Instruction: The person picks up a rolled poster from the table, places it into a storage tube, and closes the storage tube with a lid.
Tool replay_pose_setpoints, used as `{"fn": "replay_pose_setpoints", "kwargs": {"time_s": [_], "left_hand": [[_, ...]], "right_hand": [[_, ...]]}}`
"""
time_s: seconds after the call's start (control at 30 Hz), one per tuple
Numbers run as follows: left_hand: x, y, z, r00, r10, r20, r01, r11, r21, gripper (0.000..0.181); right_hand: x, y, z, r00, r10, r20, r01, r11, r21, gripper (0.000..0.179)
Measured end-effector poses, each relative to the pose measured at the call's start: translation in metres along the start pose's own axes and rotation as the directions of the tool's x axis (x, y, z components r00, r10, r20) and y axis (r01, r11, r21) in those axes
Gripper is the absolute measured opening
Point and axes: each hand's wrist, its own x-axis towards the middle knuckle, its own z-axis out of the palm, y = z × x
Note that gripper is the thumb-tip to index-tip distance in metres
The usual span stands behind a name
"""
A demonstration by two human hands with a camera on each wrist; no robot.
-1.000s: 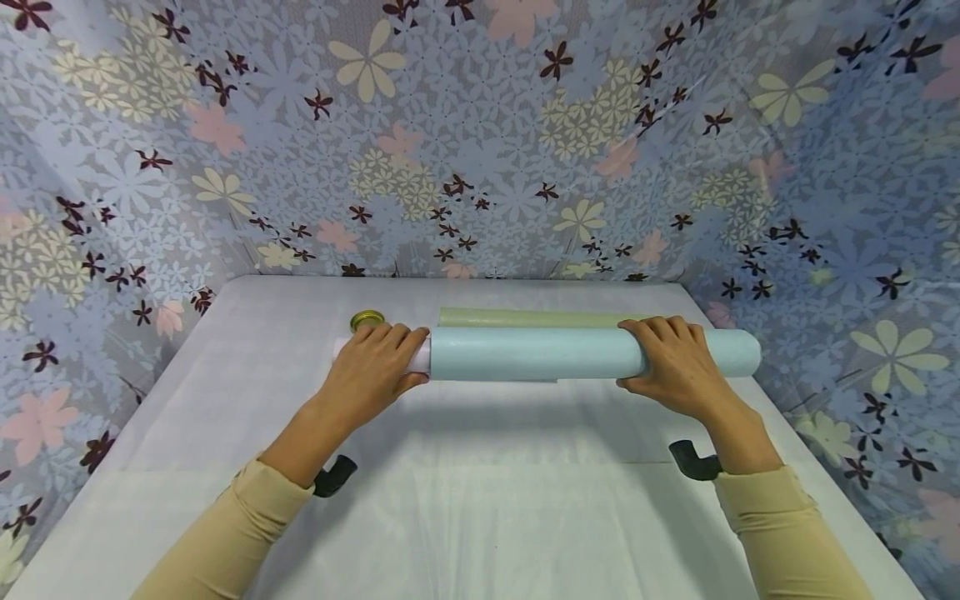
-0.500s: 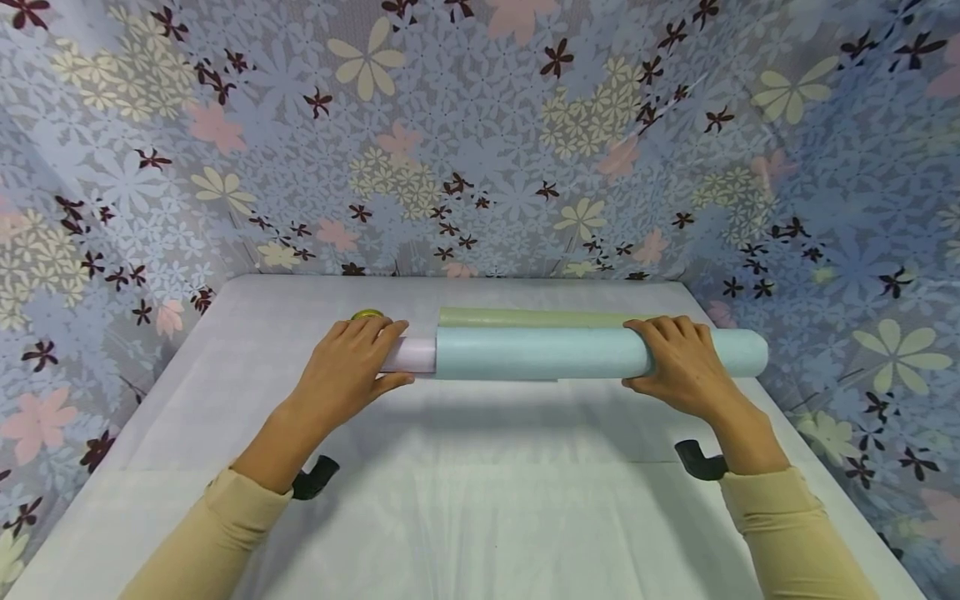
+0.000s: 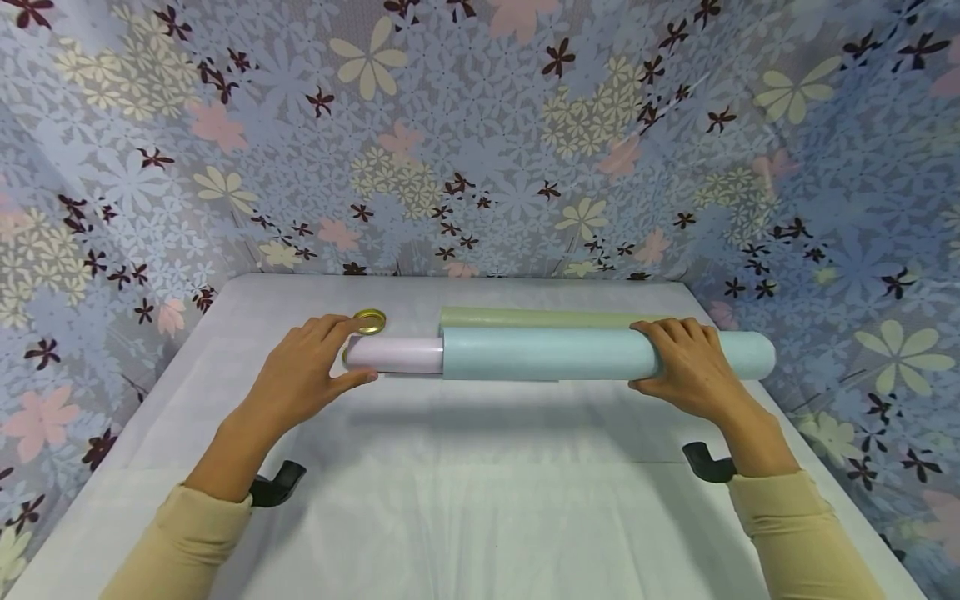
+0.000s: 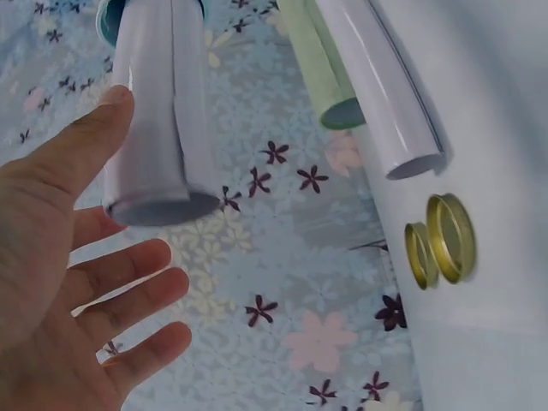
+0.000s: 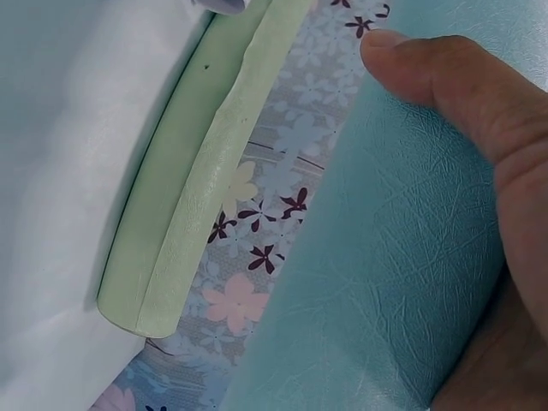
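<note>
My right hand (image 3: 686, 367) grips a light-blue rolled sheet (image 3: 551, 354), held level above the table. From its left end sticks out a white roll (image 3: 405, 356), narrower than the blue one; the left wrist view shows its open end (image 4: 167, 207). Around that end my left hand (image 3: 300, 367) stands with fingers straight and spread, the thumb close to the white roll; whether it touches I cannot tell. Behind the blue roll lies a green roll (image 3: 540, 317), partly hidden. In the right wrist view my right thumb (image 5: 445, 73) lies along the textured blue roll (image 5: 368, 248).
Two gold-coloured rings, a larger one (image 4: 451, 238) and a smaller one (image 4: 418, 255), are on the white-covered table (image 3: 450, 517). Another white roll (image 4: 381, 86) lies beside the green roll there. Flower-patterned cloth (image 3: 480, 167) hangs behind and at both sides.
My left hand has let go of the white roll and drawn back to the left, uncovering more of it and a gold ring. My right hand and the blue roll have shifted slightly right.
</note>
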Motion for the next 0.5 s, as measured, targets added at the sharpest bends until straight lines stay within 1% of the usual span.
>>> {"fn": "replay_pose_setpoints", "kwargs": {"time_s": [0.13,0.23,0.4,0.5], "left_hand": [[-0.006,-0.006,-0.001,0.999,-0.044,0.026,0.046,0.996,-0.08,0.068],[-0.009,-0.01,0.0,0.998,-0.062,0.027,0.066,0.987,-0.145,0.067],[-0.015,-0.013,0.001,0.997,-0.076,-0.001,0.074,0.967,-0.243,0.064],[-0.017,-0.015,0.003,0.995,-0.098,0.012,0.097,0.949,-0.3,0.064]], "right_hand": [[-0.001,0.001,0.0,1.0,-0.017,-0.012,0.017,1.0,0.003,0.081],[-0.002,0.001,-0.001,1.0,-0.021,-0.014,0.021,1.0,0.005,0.081],[-0.002,0.001,-0.001,1.0,-0.024,-0.014,0.024,1.0,0.01,0.082],[-0.002,0.002,-0.001,1.0,-0.024,-0.017,0.024,1.0,0.01,0.082]]}}
